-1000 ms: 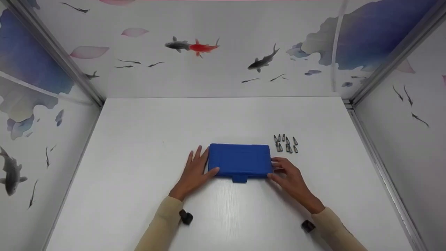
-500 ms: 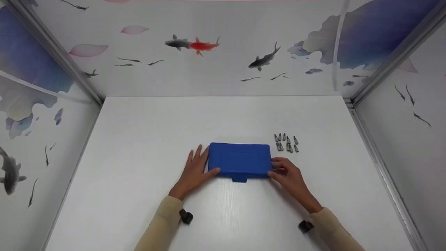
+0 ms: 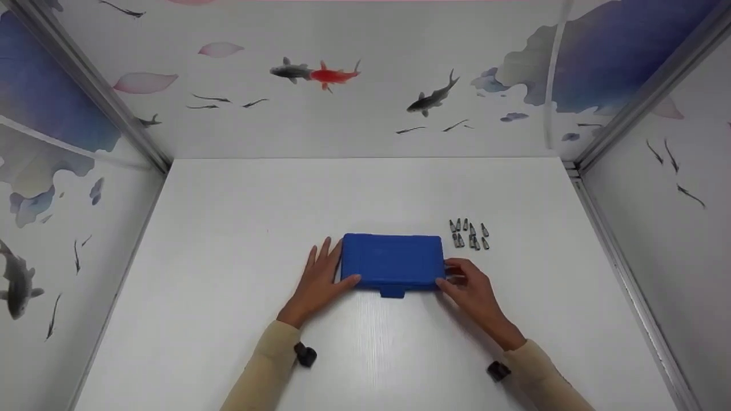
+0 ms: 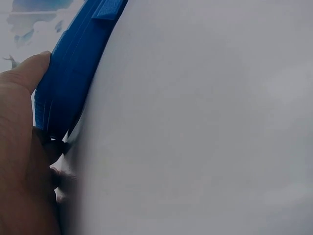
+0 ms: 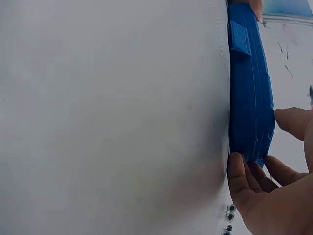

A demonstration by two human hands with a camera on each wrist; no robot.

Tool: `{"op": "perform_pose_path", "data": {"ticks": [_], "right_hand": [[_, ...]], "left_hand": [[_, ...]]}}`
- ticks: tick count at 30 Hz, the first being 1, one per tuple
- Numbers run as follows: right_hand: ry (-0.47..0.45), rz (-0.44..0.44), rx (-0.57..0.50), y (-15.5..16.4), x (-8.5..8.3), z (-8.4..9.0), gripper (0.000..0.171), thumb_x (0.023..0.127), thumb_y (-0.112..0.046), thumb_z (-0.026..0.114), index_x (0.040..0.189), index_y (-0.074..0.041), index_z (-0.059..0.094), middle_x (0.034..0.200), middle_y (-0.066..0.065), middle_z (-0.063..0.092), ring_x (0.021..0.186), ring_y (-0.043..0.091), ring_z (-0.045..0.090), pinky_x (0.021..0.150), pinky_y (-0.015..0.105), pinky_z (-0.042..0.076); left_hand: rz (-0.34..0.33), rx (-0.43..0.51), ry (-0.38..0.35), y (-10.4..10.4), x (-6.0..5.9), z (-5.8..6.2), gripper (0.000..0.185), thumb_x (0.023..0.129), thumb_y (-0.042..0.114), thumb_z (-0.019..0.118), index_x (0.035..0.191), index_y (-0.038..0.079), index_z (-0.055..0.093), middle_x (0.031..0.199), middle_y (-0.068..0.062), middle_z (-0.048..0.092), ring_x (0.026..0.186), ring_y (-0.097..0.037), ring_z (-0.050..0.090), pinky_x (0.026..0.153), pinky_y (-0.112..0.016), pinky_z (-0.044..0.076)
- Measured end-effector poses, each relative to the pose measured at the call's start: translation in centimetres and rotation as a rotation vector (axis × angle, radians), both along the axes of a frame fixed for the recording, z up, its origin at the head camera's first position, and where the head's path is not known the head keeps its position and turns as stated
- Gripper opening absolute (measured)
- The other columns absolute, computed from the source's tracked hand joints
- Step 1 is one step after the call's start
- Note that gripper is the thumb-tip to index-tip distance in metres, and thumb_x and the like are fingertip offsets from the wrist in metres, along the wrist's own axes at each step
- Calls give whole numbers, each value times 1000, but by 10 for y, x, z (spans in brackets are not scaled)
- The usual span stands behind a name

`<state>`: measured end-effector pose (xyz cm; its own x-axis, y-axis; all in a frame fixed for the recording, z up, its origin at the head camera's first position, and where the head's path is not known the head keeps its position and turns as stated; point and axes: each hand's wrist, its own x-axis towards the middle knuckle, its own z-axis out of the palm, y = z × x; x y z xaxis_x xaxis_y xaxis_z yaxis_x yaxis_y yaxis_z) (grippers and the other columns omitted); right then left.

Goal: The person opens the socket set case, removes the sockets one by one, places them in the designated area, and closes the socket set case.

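Recording booth: white table [image 3: 228,240], fish-printed walls [image 3: 365,80]

The case [image 3: 393,261] lies near the middle of the table [image 3: 228,228]. The left hand [image 3: 317,282] touches its left end, the right hand [image 3: 471,285] its right. The bits [image 3: 469,234] lie just beyond its far right corner.

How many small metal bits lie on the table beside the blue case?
About 10 metal bits, clustered on the white table, beyond the right hand and right of the blue case. They are tiny, so the count is uncertain.
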<state>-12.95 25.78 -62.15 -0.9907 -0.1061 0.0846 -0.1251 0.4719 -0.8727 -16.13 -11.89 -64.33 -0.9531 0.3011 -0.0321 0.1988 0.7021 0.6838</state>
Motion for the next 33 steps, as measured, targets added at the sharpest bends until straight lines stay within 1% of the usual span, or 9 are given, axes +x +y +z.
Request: {"op": "perform_pose_path", "data": {"ticks": [5,9,12,15,17,19,23,26,33], "right_hand": [[3,2,34,-2,-1,2,49,97,-9,86,141,-2,66,134,11,71,120,28,71,101,46,62],[121,32,103,-5,-1,4,48,95,-5,87,138,1,67,139,15,67,126,31,67,105,47,59],[238,70,184,-8,-1,6,47,92,-3,89,134,2,69,146,18,64,137,35,60,118,32,48],[318,142,249,-14,-2,7,46,91,-4,91,132,0,71,149,17,62,144,36,54,125,15,30],[362,207,277,-18,-3,8,46,90,-6,91,131,-1,71,150,17,60,146,36,51,126,13,25],[403,266,302,-22,-4,8,46,90,-7,92,131,-1,71,151,18,59,146,36,50,128,20,29],[462,350,328,-30,-7,7,47,89,-10,94,131,-2,72,151,20,60,146,36,50,124,42,42],[488,392,340,-35,-10,6,48,89,-11,95,131,-2,73,150,19,60,145,37,50,120,54,44],[491,433,338,-41,-20,2,50,87,-12,96,131,-5,72,150,19,59,144,39,49,118,62,42]], "left_hand": [[16,1,-16,0,1,0,108,100,78,59,178,16,19,185,-14,11,171,-36,-1,137,-60,0],[14,2,-11,0,1,0,107,100,77,59,178,16,18,185,-14,10,171,-37,-1,137,-60,1],[13,4,-9,0,0,0,107,101,77,59,179,16,18,185,-14,9,171,-38,-2,137,-60,2],[13,9,-7,0,0,0,107,100,77,59,179,17,18,185,-14,9,171,-38,-2,136,-61,3],[13,15,-3,1,0,-1,106,101,76,60,179,17,18,185,-15,10,171,-38,-1,136,-61,3],[10,13,-4,1,0,-2,106,101,76,60,179,17,18,185,-15,10,171,-37,0,137,-61,2],[7,3,-2,2,0,-1,107,101,77,59,178,16,18,185,-15,10,171,-35,1,137,-58,1],[3,6,7,2,0,0,107,101,76,59,178,14,19,184,-15,13,172,-33,3,137,-56,0],[-1,8,20,1,-1,0,105,101,73,61,178,13,20,184,-17,15,172,-33,5,137,-54,-1]]}}
